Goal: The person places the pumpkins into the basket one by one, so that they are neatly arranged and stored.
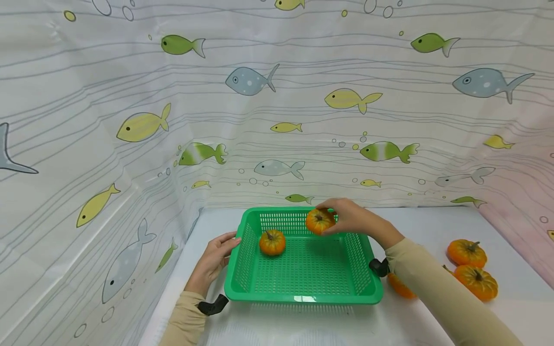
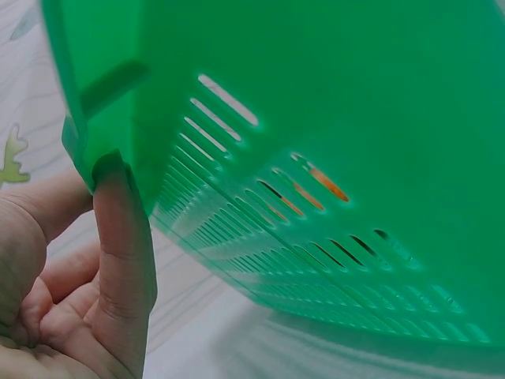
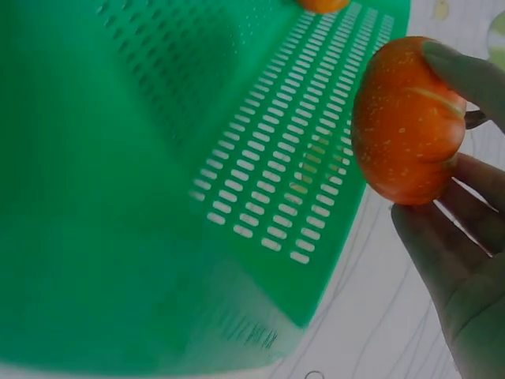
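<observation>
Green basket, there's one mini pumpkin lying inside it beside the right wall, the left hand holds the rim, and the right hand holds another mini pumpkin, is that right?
Not quite: the mini pumpkin lying inside the green basket is beside its left wall, as the head view shows. The left hand does hold the rim, and the right hand holds another mini pumpkin.

White backdrop (image 1: 303, 53) hung behind and at both sides, lined in thin grey waves, printed with bubbles (image 1: 69, 16) and with fish (image 1: 482, 82) in yellow, green and grey-blue. Right side tinted pink. Pale tabletop (image 1: 433, 223) bordered by backdrop at back and left.
</observation>
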A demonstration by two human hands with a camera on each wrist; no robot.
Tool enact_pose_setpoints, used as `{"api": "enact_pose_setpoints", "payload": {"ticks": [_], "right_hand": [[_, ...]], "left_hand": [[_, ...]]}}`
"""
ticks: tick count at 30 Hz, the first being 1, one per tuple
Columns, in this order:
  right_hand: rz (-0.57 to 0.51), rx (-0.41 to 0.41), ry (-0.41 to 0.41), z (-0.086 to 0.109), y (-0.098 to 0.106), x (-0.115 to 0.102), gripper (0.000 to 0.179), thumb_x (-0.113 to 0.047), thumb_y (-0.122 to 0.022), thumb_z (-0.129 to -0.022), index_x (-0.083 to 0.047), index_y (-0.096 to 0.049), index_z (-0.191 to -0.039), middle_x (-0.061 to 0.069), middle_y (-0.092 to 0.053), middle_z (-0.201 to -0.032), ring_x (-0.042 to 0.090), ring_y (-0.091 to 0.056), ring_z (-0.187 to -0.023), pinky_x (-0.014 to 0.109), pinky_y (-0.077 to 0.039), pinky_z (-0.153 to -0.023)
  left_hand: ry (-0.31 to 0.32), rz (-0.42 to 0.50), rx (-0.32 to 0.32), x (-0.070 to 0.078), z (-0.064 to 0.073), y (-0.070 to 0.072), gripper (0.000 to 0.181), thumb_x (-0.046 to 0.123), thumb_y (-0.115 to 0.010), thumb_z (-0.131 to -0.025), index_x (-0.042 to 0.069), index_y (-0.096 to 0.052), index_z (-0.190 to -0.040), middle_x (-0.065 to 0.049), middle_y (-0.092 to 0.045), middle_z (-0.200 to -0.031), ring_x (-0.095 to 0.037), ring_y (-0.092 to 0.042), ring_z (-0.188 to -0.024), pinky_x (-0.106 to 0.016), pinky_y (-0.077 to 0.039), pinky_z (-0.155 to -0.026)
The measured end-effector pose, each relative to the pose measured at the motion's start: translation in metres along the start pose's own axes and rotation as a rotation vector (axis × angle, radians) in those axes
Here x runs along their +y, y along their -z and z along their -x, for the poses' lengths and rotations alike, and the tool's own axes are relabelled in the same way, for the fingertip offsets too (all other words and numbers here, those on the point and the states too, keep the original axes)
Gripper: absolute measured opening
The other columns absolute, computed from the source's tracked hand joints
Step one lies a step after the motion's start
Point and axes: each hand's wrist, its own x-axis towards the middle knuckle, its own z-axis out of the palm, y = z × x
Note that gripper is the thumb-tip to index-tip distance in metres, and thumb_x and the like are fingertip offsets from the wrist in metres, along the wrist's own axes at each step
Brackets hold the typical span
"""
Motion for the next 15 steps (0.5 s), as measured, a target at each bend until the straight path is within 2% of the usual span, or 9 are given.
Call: {"api": "enact_pose_setpoints", "payload": {"ticks": [9, 15], "right_hand": [[0.025, -0.019, 0.036, -0.018, -0.023, -0.004, 0.067, -0.031, -0.091, -0.080, -0.005, -0.064, -0.136, 0.009, -0.069, -0.131, 0.024, -0.065, -0.115, 0.037, -0.061, -0.094], [0.024, -0.049, 0.034, -0.026, -0.038, -0.004, 0.068, -0.030, -0.091, -0.080, -0.003, -0.064, -0.136, 0.010, -0.069, -0.131, 0.025, -0.065, -0.117, 0.038, -0.060, -0.095]], "left_hand": [[-0.008, 0.006, 0.001, -0.001, 0.001, 0.000, 0.056, 0.017, -0.064, -0.104, -0.003, -0.043, -0.151, 0.006, -0.073, -0.109, -0.007, -0.075, -0.091, -0.025, -0.065, -0.077], [-0.012, 0.010, -0.006, -0.001, 0.002, 0.000, 0.056, 0.016, -0.064, -0.104, -0.004, -0.043, -0.151, 0.006, -0.073, -0.109, -0.007, -0.075, -0.091, -0.025, -0.065, -0.077]]}}
